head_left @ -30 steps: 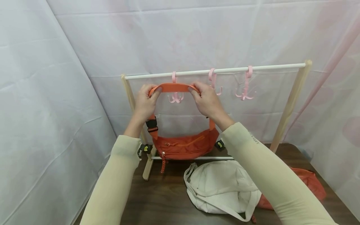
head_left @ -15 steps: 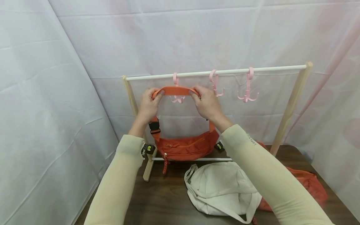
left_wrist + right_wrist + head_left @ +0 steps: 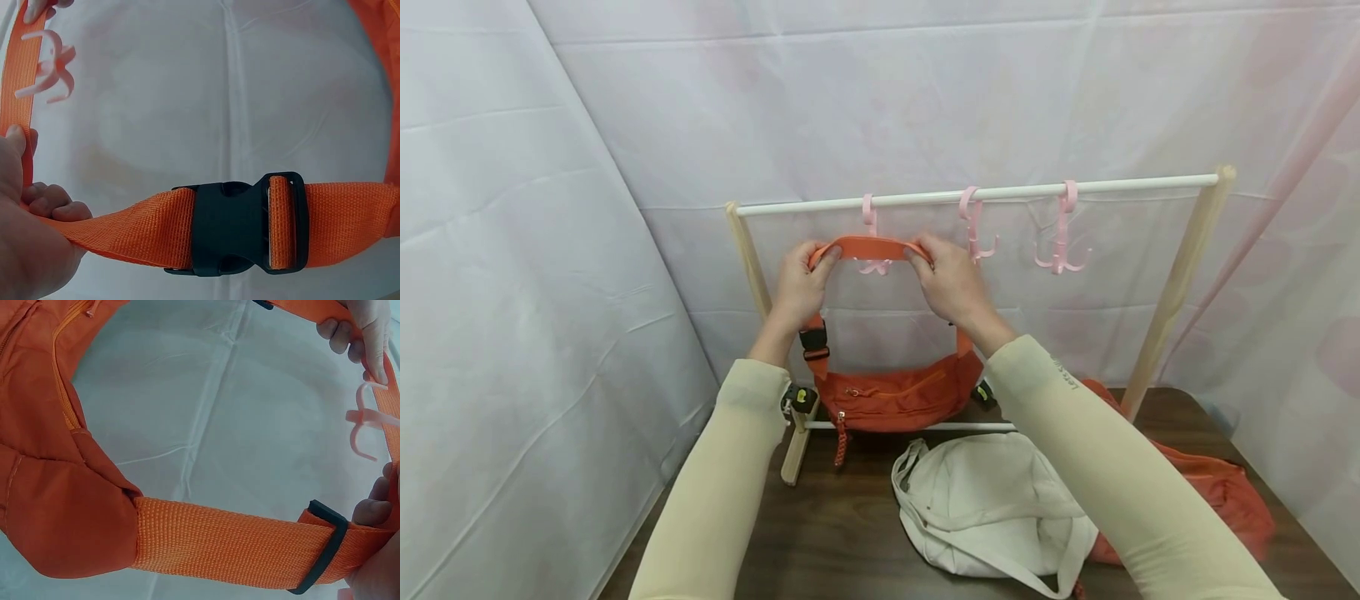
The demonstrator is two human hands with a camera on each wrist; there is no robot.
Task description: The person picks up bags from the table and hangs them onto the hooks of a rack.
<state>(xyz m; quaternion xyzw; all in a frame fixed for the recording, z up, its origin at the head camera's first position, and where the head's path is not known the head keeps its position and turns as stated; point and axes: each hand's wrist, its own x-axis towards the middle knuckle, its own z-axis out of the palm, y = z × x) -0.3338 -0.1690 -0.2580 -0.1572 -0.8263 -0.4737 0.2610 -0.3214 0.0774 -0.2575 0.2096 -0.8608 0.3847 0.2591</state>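
An orange waist bag (image 3: pixel 898 398) hangs below both hands from its orange strap (image 3: pixel 872 247). My left hand (image 3: pixel 802 283) pinches the strap between thumb and fingers. Opposite it, my right hand (image 3: pixel 953 282) pinches the same strap, leaving a short taut stretch between the hands. That stretch overlaps the leftmost pink hook hanger (image 3: pixel 869 215) in the head view, partly covering its prongs. A black buckle (image 3: pixel 228 228) is fastened on the strap beside my left hand. Near the right hand, a black slider (image 3: pixel 322 550) crosses the webbing.
The hanger hangs on a white rail (image 3: pixel 917 199) with wooden posts (image 3: pixel 1180 292); another pink hanger (image 3: pixel 973 225) and a third hanger (image 3: pixel 1062 229) hang further right. On the brown table (image 3: pixel 820 542) lie a cream bag (image 3: pixel 985 508) and a red bag (image 3: pixel 1221 500), partly behind my right sleeve.
Both hands have lowered the strap slightly, and it now covers more of the leftmost hanger's prongs. The waist bag stays hanging from it, and both grips are unchanged.
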